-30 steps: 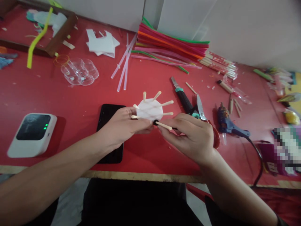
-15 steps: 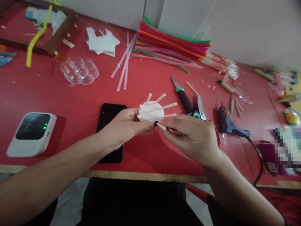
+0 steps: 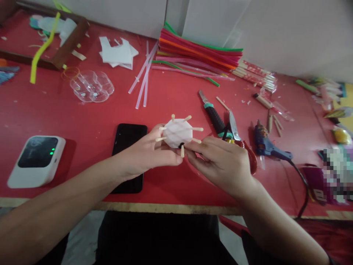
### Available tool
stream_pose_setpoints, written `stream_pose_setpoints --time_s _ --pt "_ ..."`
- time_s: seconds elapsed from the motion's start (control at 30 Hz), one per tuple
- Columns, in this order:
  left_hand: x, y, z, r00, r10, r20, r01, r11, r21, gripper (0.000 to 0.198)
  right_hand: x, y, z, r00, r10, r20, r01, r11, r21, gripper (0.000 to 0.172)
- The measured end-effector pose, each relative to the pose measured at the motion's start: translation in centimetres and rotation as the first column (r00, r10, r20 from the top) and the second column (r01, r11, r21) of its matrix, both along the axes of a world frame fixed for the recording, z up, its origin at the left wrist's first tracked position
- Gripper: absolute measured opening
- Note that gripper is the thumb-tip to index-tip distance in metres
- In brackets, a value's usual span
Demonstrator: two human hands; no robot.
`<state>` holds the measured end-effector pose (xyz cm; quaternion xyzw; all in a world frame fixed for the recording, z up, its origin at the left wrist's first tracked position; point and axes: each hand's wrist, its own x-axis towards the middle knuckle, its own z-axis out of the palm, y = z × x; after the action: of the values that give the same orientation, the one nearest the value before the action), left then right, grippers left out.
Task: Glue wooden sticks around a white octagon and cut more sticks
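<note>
A white card disc with several short wooden sticks standing out around its rim is held above the table. My left hand grips it from the left, fingers behind it and thumb along the near side. A small black piece, perhaps yarn or a fuzzy strip, shows at the near rim beside one wooden stick. The fingertips of my right hand are pinched together at that black piece; the rest of it is hidden.
Right of my hands lie a craft knife, red-handled scissors and a glue gun with its cord. A black phone lies under my left wrist, a white device farther left. Pipe cleaners are heaped behind.
The disc has turned and tipped to face me more, so its sticks point differently. My left thumb has shifted lower, off the near rim. My right hand stays pinched at the black piece.
</note>
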<state>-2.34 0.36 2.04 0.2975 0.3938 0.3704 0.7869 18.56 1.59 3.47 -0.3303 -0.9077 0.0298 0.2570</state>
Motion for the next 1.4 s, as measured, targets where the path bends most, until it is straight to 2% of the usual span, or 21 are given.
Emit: stream_pose_setpoints --time_s 0.1,0.27,0.37,0.47,0.53,0.63,0.73,1.0,1.23,1.33,1.4 --pt "-0.3 -0.1 -0.2 0.997 -0.052 0.053 0.047 0.996 0.077 0.066 0.2 0.0 -0.3 1.0 0.021 -0.018 -0.02 1.0 0.009 0.008" --pt "-0.4 0.0 -0.4 0.993 -0.116 0.023 0.11 0.978 0.179 0.083 0.7 -0.2 -1.1 0.999 0.027 -0.045 -0.026 0.999 0.019 0.009" --pt "-0.1 0.1 -0.2 0.993 -0.11 0.035 0.101 0.974 0.205 0.084 0.8 -0.2 -1.4 1.0 0.021 -0.015 -0.02 0.997 0.068 0.009" --pt "0.0 0.1 -0.1 0.995 -0.08 0.051 0.07 0.982 0.177 0.079 0.8 -0.2 -1.6 0.999 0.033 0.009 -0.033 0.995 0.089 0.012" --pt "0.1 0.0 -0.3 0.994 -0.082 0.078 0.066 0.98 0.186 0.068 0.8 -0.2 -1.7 0.999 0.038 0.016 -0.039 0.996 0.081 0.012" --pt "0.1 0.0 -0.7 0.983 -0.125 0.132 0.081 0.95 0.301 0.044 0.8 -0.1 -1.9 0.999 0.039 0.003 -0.039 0.995 0.09 0.011" --pt "0.2 0.2 -1.0 0.98 -0.138 0.143 0.077 0.927 0.367 0.04 0.7 -0.1 -2.1 0.998 0.055 -0.025 -0.052 0.994 0.096 0.011" --pt "0.2 0.3 -0.9 0.991 -0.116 0.066 0.087 0.936 0.34 0.035 0.9 0.0 -2.4 0.997 0.064 -0.036 -0.062 0.997 0.053 0.011" --pt "0.3 0.2 -0.9 0.989 -0.108 0.099 0.075 0.954 0.29 0.035 0.9 0.0 -2.4 0.996 0.066 -0.063 -0.065 0.998 0.028 0.015" --pt "0.3 0.1 -1.3 0.988 -0.098 0.122 0.06 0.958 0.28 0.042 0.9 0.0 -2.5 0.996 0.063 -0.062 -0.061 0.998 0.033 0.016" --pt "0.2 0.1 -1.5 0.987 -0.076 0.141 0.041 0.971 0.234 0.054 0.9 0.0 -2.7 0.996 0.06 -0.066 -0.058 0.998 0.026 0.01"
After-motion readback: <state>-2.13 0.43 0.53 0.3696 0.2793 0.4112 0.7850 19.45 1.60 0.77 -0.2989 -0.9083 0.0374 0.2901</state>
